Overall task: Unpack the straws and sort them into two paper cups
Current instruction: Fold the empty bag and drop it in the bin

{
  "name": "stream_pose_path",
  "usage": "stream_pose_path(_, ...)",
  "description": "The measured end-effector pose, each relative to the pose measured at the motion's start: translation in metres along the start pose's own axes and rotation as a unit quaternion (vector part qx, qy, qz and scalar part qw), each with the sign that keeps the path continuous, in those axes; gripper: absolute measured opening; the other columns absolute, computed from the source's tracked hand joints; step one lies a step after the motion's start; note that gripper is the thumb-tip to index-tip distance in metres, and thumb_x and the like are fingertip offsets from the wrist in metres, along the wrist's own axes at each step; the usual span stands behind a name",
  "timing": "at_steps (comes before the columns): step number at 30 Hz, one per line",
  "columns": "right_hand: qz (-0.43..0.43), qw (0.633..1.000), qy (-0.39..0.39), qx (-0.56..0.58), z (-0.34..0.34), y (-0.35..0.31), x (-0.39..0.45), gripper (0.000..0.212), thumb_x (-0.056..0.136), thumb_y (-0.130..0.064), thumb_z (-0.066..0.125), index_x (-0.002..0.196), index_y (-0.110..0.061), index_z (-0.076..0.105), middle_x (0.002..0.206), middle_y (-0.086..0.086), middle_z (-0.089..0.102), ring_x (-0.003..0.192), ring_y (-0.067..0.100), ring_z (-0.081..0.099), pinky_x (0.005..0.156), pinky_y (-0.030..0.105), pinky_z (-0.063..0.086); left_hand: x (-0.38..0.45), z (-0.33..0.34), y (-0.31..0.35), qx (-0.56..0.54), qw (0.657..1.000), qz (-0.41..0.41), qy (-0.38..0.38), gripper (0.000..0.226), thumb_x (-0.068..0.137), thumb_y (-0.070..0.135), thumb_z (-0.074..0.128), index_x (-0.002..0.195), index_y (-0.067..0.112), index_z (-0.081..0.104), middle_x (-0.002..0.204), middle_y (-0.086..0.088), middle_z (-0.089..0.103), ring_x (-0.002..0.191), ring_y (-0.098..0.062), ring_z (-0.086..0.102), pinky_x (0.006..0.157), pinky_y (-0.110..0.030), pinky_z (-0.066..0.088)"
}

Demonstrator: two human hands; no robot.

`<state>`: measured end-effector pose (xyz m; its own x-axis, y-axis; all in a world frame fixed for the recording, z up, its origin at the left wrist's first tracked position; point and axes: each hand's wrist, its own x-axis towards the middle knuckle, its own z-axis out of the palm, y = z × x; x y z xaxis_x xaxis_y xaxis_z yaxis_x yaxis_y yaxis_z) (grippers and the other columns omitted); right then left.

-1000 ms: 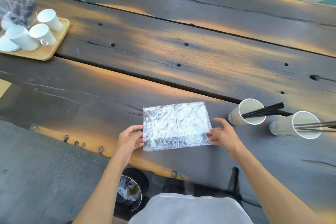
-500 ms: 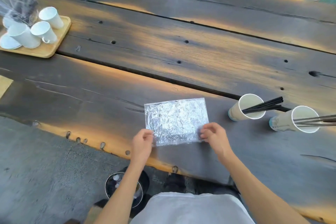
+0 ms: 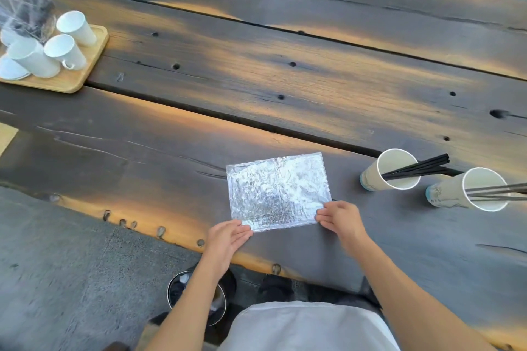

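Both hands are down on the empty straw wrapper (image 3: pixel 278 192), a crinkled clear plastic bag lying flat on the wooden table (image 3: pixel 256 85). The left hand (image 3: pixel 228 239) has its fingertips on the bag's near left corner, fingers fairly straight and pressing rather than closed around it; the right hand (image 3: pixel 340 218) pinches the near right corner between thumb and fingers. The hands sit well apart, one at each near corner, with the bag stretching away from them. Off to the right of the right hand stand the two paper cups, close together: the nearer-in cup (image 3: pixel 390 169) holds a bundle of black straws (image 3: pixel 419 167), and the farther-right cup (image 3: pixel 470 189) holds its own bundle of dark straws (image 3: pixel 502 191) running out of the picture. I see no loose straws on the table, so to my eye the sorting looks finished and the step in hand is tidying the wrapper, flattening or folding it. The next move likely calls for a firmer grip on both corners to fold or lift the flimsy plastic, which may slip or spring back. A bin (image 3: pixel 196 300) sits below the left forearm, a likely place for it.
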<state>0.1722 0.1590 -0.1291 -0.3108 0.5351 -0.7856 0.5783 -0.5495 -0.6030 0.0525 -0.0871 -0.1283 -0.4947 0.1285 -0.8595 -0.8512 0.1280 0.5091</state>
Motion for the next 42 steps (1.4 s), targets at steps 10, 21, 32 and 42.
stream_pose_path(10, -0.121, 0.988, 0.015, -0.092, -0.003, -0.021, 0.001, 0.022, 0.091, 0.003, 0.047, 0.101, -0.005, 0.064, 0.090, 0.018, 0.070, 0.071, 0.024, 0.063, 0.065, 0.032, 0.051, -0.012, 0.055, 0.039, 0.484, 0.849, 0.213, -0.006, 0.020, 0.097, 0.011, 0.049, 0.092, 0.012, 0.069, 0.083, 0.008, 0.069, 0.069, -0.010, 0.066, 0.064, -0.028, 0.057)
stream_pose_path(21, -0.015, 0.996, -0.076, -0.035, 0.004, -0.017, -0.001, 0.037, 0.096, -0.006, 0.050, 0.133, -0.013, 0.048, 0.111, 0.007, 0.060, 0.085, 0.024, 0.063, 0.077, 0.036, 0.056, 0.006, 0.100, 0.027, 0.611, 0.757, 0.214, -0.092, 0.072, 0.094, 0.008, 0.054, 0.152, 0.029, 0.017, 0.128, -0.007, 0.044, 0.088, -0.013, 0.056, 0.070, -0.027, 0.044)
stream_pose_path(32, -0.121, 0.980, -0.031, -0.156, -0.010, -0.020, 0.006, 0.034, 0.093, 0.005, 0.039, 0.116, -0.008, 0.060, 0.110, 0.010, 0.065, 0.085, 0.019, 0.064, 0.074, 0.030, 0.049, 0.021, 0.107, 0.037, 0.514, 0.800, 0.288, 0.115, 0.017, 0.091, 0.009, 0.059, 0.106, 0.017, 0.059, 0.106, 0.000, 0.056, 0.100, -0.020, 0.054, 0.081, -0.036, 0.050)
stream_pose_path(42, -0.100, 0.987, -0.053, -0.114, -0.007, -0.028, 0.013, 0.049, 0.091, 0.012, 0.032, 0.127, -0.011, 0.057, 0.129, 0.005, 0.059, 0.118, 0.017, 0.056, 0.070, 0.017, 0.048, 0.039, 0.103, 0.065, 0.521, 0.840, 0.150, 0.017, 0.018, 0.080, 0.019, 0.073, 0.080, 0.016, 0.055, 0.081, -0.005, 0.051, 0.075, -0.022, 0.046, 0.068, -0.032, 0.039)
